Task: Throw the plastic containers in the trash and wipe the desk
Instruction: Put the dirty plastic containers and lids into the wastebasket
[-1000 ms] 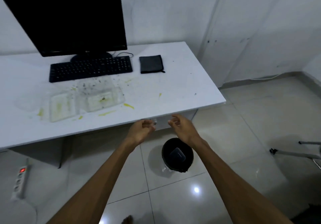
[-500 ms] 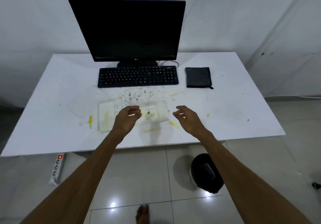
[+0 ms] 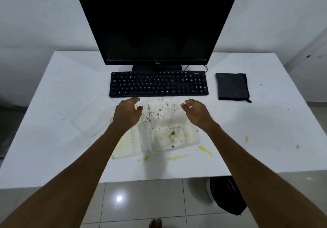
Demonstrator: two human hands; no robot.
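1. Left grip (image 3: 128, 115): the person's left hand, fingers curled and partly spread, holding nothing. It hovers over the left rear corner of the clear plastic containers (image 3: 169, 135); whether a fingertip already touches the rim cannot be told.

2. Right grip (image 3: 195, 111): the right hand, likewise half open and empty, poised over the right rear edge of the same containers. The two grips flank the stack, well apart from each other.

3. Clear plastic containers: thin, see-through food trays lying between and just in front of the grips on the white surface (image 3: 265, 139). They appear nested or overlapping; how many there are cannot be told. Crumbs and yellow smears foul the inside.

4. Flat clear lid (image 3: 92, 116): lies to the outer side of the left grip, apart from the stack.

5. Handling, as a judgement: such trays are very light and springy, and buckle if squeezed mid-wall. The greasy film may make the walls slippery. The stiffest hold is the rolled rim at opposite short ends, lifted level so the crumbs stay inside.

6. Trash bin (image 3: 228, 196): black, on the floor behind and below the right grip, partly under the surface edge.

7. Dark cloth (image 3: 231, 86): folded, beyond and to the outer side of the right grip, beside the keyboard (image 3: 158, 83); likely the wiping tool.

8. Yellow streaks (image 3: 205, 150): on the surface nearer the person than either grip, not yet wiped.
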